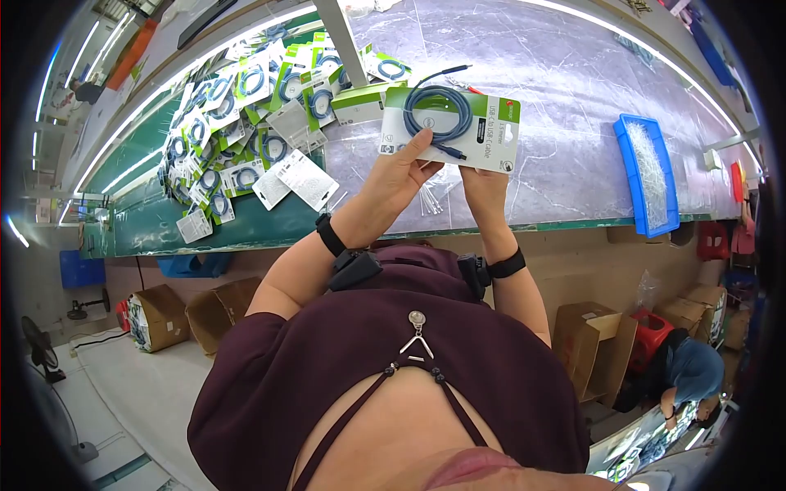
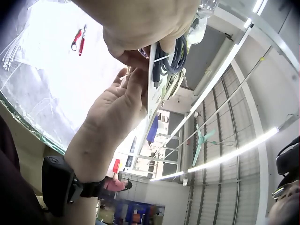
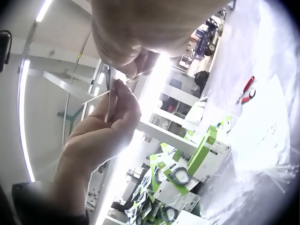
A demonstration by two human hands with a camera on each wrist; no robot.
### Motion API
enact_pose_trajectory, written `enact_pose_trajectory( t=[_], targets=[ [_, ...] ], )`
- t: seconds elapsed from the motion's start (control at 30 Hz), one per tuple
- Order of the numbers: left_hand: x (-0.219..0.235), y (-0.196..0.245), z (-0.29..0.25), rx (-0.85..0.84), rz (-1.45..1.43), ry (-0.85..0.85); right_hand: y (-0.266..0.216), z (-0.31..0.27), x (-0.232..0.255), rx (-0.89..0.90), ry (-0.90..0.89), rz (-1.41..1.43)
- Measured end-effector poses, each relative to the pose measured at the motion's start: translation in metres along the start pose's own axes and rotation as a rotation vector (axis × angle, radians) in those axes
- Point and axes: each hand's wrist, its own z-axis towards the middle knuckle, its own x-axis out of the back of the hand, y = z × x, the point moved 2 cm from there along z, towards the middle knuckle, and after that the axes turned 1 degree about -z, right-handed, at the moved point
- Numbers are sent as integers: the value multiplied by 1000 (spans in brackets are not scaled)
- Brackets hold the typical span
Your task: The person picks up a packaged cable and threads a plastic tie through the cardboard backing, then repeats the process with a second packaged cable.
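Observation:
A white and green packaging card (image 1: 491,123) printed "USB-C to USB-C cable" is held up over the table, a coiled blue-grey USB-C cable (image 1: 468,114) lying on its front. My left hand (image 1: 397,184) grips the card's lower edge, thumb on the cable coil and fingers behind. A pale strip crosses the coil in the left wrist view. Behind the card, my right hand (image 1: 485,195) has its fingertips together on a thin whitish cable tie (image 2: 125,76), partly hidden by the fingers.
Carded cables (image 1: 246,82) are heaped at the left, with blank-backed cards (image 1: 307,180) beside them. Loose white cable ties (image 1: 431,196) lie below the hands. Red-handled cutters (image 2: 80,41) rest on the table. A blue tray (image 1: 673,200) of ties stands right. A metal post (image 1: 340,41) rises behind.

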Motion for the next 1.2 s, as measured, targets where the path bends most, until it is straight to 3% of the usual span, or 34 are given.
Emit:
enact_pose_trajectory(
  t=[0.1,0.17,0.2,0.3,0.43,0.57,0.6,0.7,0.97,1.2],
  targets=[
    [-4,4,-1,-122,15,-11,0,1,22,59,15,-237],
    [-4,10,3,-190,23,-20,-11,-2,47,29,-147,-575],
    [-3,13,4,-230,24,-26,-23,1,45,29,-150,-577],
    [0,8,1,-268,24,-36,-69,-7,37,335,19,-644],
    [-9,23,4,-208,-49,5,-75,2,31,525,105,-761],
    [-11,21,2,-344,-13,-66,-88,9,32,658,178,-737],
    [-10,16,3,-343,3,-61,-88,10,28,656,179,-741],
    [-12,8,4,-340,35,-58,-89,14,0,664,-118,-741],
    [-17,14,-2,-289,22,-76,-75,16,-4,574,-144,-694],
    [-15,13,1,-259,28,-98,-73,16,2,630,-156,-724]
  ],
)
